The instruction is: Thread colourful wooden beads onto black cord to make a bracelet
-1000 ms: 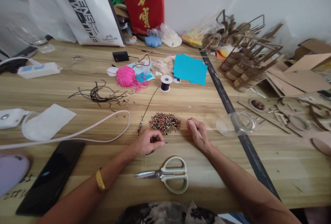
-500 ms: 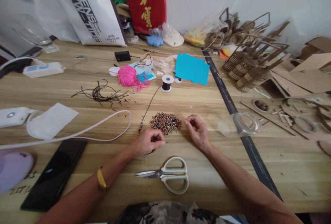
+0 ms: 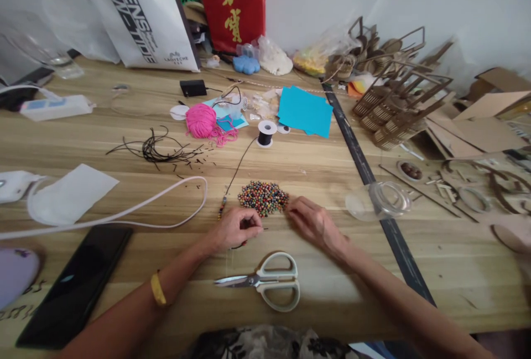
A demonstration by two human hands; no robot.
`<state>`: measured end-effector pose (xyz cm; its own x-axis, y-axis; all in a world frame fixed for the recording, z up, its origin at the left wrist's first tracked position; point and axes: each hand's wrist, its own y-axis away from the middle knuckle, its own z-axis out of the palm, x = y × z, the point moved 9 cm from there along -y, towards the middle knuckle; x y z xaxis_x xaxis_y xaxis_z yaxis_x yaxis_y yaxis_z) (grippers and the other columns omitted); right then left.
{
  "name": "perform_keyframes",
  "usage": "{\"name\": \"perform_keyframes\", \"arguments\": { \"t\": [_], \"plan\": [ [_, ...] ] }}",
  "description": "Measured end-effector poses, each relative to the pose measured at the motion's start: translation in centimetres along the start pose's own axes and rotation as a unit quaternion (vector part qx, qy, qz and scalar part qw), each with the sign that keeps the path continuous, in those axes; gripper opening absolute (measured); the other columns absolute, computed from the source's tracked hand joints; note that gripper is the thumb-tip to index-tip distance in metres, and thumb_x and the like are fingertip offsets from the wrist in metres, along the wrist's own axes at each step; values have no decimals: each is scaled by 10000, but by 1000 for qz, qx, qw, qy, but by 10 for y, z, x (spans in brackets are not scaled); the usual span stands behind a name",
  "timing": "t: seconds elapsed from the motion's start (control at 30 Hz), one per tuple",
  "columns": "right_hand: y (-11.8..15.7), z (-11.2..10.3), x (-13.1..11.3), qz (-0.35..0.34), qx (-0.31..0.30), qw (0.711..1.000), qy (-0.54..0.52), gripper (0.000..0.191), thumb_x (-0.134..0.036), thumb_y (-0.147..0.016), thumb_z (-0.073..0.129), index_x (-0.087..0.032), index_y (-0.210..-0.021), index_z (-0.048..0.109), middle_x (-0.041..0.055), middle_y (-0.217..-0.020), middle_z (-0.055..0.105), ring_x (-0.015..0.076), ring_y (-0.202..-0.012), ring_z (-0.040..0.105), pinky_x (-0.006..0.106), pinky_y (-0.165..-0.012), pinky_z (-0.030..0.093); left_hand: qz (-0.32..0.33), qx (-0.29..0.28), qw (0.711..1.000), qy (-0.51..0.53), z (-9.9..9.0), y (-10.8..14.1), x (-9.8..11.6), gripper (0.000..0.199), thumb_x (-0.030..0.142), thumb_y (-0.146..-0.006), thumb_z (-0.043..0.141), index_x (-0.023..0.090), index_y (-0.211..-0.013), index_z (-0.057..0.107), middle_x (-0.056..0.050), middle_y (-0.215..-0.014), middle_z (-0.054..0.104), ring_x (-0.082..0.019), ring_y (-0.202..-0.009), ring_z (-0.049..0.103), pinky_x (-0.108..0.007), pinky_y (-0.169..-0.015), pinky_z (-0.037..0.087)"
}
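Note:
Thumb and fingers of my left hand (image 3: 238, 227) are pinched on a thin black cord; its tip pokes out to the right. Part of that cord carries coloured beads (image 3: 222, 208) and runs up to a white spool (image 3: 266, 134) of black cord. My right hand (image 3: 313, 223) touches the right edge of a pile of small multicoloured beads (image 3: 264, 197), fingers bent downward and close together; whether a bead is between the fingertips is too small to tell. Scissors (image 3: 265, 280) with pale handles lie below both hands.
Pink yarn (image 3: 201, 121), blue sheets (image 3: 306, 110) and cut black cords (image 3: 155, 146) lie farther back. A black phone (image 3: 77, 287) and white cable (image 3: 153, 199) are at left. At right are a clear container (image 3: 379, 201), small baskets (image 3: 385, 121) and cardboard (image 3: 477, 121).
My right hand has moved slightly left and down to the edge of the bead pile, its fingers now turned down. The left hand keeps its pinch. The whole view has shifted a little.

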<state>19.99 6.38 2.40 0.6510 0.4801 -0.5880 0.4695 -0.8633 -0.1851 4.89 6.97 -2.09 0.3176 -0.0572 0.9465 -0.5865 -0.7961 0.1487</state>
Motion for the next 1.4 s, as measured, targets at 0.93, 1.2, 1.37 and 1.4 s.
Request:
{"name": "perform_keyframes", "arguments": {
  "t": [0.93, 1.2, 1.37, 1.4],
  "plan": [
    [37, 11, -24, -32, -61, 961, 269, 408, -37, -850, 438, -132, -1238, 520, 138, -1176, 585, 256, -1055, 503, 369, -866, 491, 1, -1, 1000, -2, 1, 0, -2, 118, 216, -767, 591, 132, -685, 597, 30, -559, 530, -72, -514, 461, -168, -493, 362],
    [11, 8, -19, -14, -89, 961, 263, 126, -144, -929, 496, -176, -856, 593, 73, -851, 619, 202, -807, 536, 294, -672, 439, -8, -6, 1000, 25, 2, -1, -1, 118, 217, -757, 599, 126, -684, 584, 28, -572, 526, -72, -501, 459, -174, -481, 356],
    [1, 9, -20, -39, -76, 955, 283, 144, -107, -923, 492, -170, -858, 605, 74, -856, 643, 203, -772, 536, 300, -668, 433, -2, -2, 1000, 23, 2, -1, -3, 127, 225, -755, 607, 126, -680, 585, 33, -563, 515, -73, -509, 454, -176, -494, 359],
    [0, 10, -21, -44, -77, 954, 286, 139, -93, -916, 497, -167, -876, 608, 76, -875, 649, 206, -783, 539, 302, -676, 437, -1, -2, 1000, 23, 2, -1, -4, 127, 225, -755, 606, 125, -680, 585, 33, -564, 515, -72, -508, 453, -176, -494, 359]
  ]
}}
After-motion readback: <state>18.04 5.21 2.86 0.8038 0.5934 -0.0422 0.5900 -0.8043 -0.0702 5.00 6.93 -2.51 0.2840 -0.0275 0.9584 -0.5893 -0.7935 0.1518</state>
